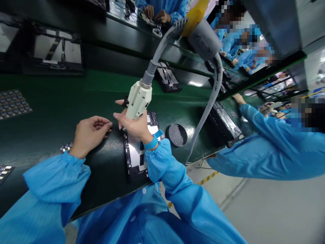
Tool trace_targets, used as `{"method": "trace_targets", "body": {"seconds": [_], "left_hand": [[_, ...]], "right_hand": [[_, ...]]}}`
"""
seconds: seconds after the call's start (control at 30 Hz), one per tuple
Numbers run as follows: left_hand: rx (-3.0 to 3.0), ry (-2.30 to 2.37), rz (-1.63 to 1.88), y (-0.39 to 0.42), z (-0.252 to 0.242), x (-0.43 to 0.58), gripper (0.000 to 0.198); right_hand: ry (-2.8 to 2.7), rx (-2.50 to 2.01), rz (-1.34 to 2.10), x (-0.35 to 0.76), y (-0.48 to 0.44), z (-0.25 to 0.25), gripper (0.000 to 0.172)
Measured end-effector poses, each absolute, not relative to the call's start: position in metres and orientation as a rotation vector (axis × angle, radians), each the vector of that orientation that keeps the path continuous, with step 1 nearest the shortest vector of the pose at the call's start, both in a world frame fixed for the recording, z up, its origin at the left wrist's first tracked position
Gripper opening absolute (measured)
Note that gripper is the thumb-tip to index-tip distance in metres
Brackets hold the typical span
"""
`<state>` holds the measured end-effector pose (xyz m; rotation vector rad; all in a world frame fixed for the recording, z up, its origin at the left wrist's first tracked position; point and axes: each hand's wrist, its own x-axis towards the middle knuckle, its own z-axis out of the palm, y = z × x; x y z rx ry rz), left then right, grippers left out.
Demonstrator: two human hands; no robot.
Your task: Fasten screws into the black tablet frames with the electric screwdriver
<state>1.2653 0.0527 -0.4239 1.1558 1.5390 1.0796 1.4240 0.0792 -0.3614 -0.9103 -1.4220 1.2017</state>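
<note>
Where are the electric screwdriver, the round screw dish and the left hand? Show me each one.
electric screwdriver [138, 100]: head view, cream body.
round screw dish [186, 136]: head view, right rim.
left hand [88, 134]: head view, back of the hand.

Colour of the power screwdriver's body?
Cream, off-white: the screwdriver gripped by the right hand; head view.

On my feed both arms wear loose, bright-blue cleanroom fabric. The left sleeve [50, 183] and right sleeve [165, 162] gather at elastic cuffs into puffed folds. The left hand [88, 134] and right hand [134, 127] are bare. I make out a blue wrist strap [152, 142] just above the right cuff, its tab sticking out. The gown front [142, 210] — same blue — closes with small round snaps [144, 190].
</note>
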Motion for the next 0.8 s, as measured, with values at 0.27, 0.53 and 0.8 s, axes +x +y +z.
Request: {"method": "trace_targets", "body": {"seconds": [0.27,0.53,0.8], "left_hand": [[1.159,1.555,1.185,0.056,-0.418,1.267,0.04],[1.205,1.52,1.408,0.046,-0.395,1.271,0.029],[1.92,1.526,1.148,-0.008,-0.371,1.286,0.018]], "right_hand": [[-1.461,-0.893,1.177,1.427,0.078,-0.366,0.031],[-1.542,-0.89,1.097,1.431,0.078,-0.371,0.035],[-1.635,-0.912,1.074,1.432,0.08,-0.374,0.019]]}}
